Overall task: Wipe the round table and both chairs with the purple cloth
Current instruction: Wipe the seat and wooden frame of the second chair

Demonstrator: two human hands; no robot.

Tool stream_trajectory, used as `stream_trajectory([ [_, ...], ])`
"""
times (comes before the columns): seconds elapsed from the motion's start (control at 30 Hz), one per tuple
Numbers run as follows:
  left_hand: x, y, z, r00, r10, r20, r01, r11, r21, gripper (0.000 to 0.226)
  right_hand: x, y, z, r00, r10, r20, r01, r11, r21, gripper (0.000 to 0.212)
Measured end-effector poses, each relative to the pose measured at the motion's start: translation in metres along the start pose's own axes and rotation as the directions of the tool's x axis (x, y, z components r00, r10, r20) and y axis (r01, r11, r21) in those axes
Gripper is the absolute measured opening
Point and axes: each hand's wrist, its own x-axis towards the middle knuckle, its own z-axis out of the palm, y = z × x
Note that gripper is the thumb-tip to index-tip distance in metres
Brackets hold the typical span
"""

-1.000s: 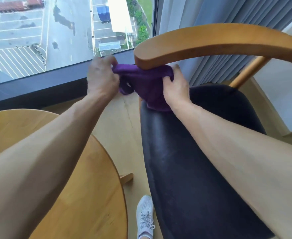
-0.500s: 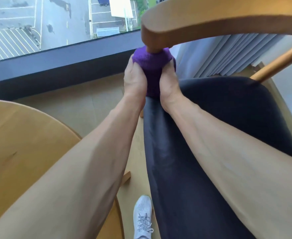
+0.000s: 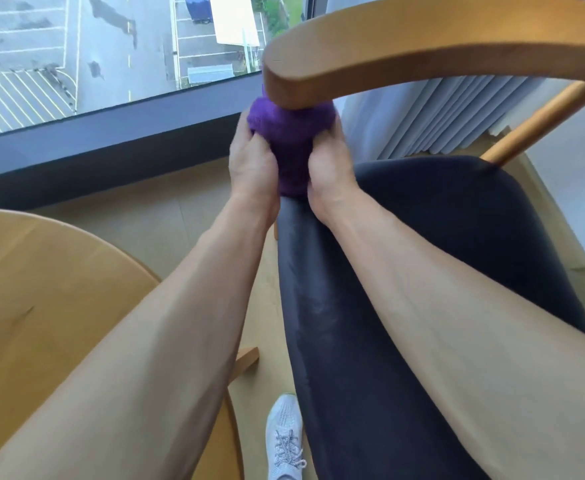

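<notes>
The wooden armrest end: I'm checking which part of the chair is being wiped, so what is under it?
Under the armrest end sits the bunched purple cloth, gripped by the left hand and right hand above the dark seat. Whatever the cloth wraps is covered.

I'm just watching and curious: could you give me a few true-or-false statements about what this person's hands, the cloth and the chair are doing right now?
1. Both hands hold the purple cloth. True: left hand and right hand grip it together.
2. The cloth lies flat on the round table. False: it is bunched under the end of the chair's wooden armrest.
3. The chair seat is dark. True.
4. The person is barefoot. False: a white shoe shows on the floor.
</notes>
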Motion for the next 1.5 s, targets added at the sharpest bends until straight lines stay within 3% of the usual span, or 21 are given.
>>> stream_trajectory([
  [0.1,-0.004,-0.015,-0.001,0.973,-0.167,-0.156,0.199,0.955,0.22,0.03,-0.005,0.004,-0.011,0.989,0.147,-0.015,-0.148,0.986,-0.078,0.033],
  [0.2,-0.014,-0.013,0.003,0.958,-0.176,-0.226,0.218,0.96,0.177,0.033,-0.021,-0.007,-0.02,0.986,0.164,0.001,-0.163,0.979,0.119,0.023],
  [0.3,-0.044,-0.015,0.008,0.962,-0.176,-0.208,0.188,0.981,0.04,0.033,-0.052,-0.016,-0.042,0.98,0.2,0.011,-0.189,0.908,0.375,0.02],
  [0.4,-0.079,-0.03,0.024,0.974,-0.211,-0.081,0.212,0.977,0.006,0.033,-0.075,-0.025,-0.082,0.98,0.193,-0.053,-0.141,0.855,0.5,0.024],
  [0.5,-0.1,-0.051,0.067,0.958,-0.264,0.11,0.264,0.964,0.015,0.034,-0.083,-0.041,-0.132,0.962,0.184,-0.202,-0.03,0.806,0.591,0.028],
  [0.6,-0.107,-0.069,0.125,0.921,-0.334,0.201,0.323,0.943,0.087,0.034,-0.075,-0.059,-0.179,0.909,0.155,-0.388,0.138,0.765,0.629,0.029],
  [0.7,-0.109,-0.088,0.181,0.924,-0.311,0.223,0.287,0.949,0.133,0.03,-0.053,-0.08,-0.211,0.844,0.068,-0.533,0.313,0.745,0.59,0.038],
  [0.8,-0.095,-0.101,0.231,0.949,-0.225,0.221,0.218,0.974,0.057,0.03,-0.015,-0.103,-0.232,0.812,-0.065,-0.58,0.388,0.802,0.454,0.036],
  [0.9,-0.067,-0.105,0.267,0.957,-0.149,0.249,0.173,0.982,-0.076,0.03,0.024,-0.118,-0.241,0.815,-0.109,-0.569,0.32,0.904,0.285,0.049],
  [1.03,-0.048,-0.117,0.283,0.915,-0.198,0.352,0.257,0.958,-0.129,0.019,0.047,-0.109,-0.249,0.862,-0.143,-0.486,0.231,0.965,0.125,0.053],
  [1.13,-0.038,-0.134,0.282,0.891,-0.188,0.414,0.224,0.974,-0.04,0.022,0.059,-0.093,-0.254,0.873,-0.159,-0.461,0.187,0.982,0.014,0.057],
  [1.27,-0.032,-0.157,0.266,0.891,-0.229,0.392,0.089,0.935,0.344,0.017,0.073,-0.074,-0.276,0.877,-0.102,-0.47,0.057,0.992,-0.11,0.049],
  [1.33,-0.03,-0.155,0.265,0.894,-0.233,0.383,0.071,0.918,0.391,0.017,0.071,-0.076,-0.282,0.901,-0.076,-0.427,0.038,0.995,-0.097,0.044],
  [1.5,-0.032,-0.126,0.277,0.904,-0.2,0.379,0.195,0.979,0.053,0.011,0.068,-0.096,-0.276,0.877,-0.256,-0.407,0.292,0.956,0.028,0.038],
])
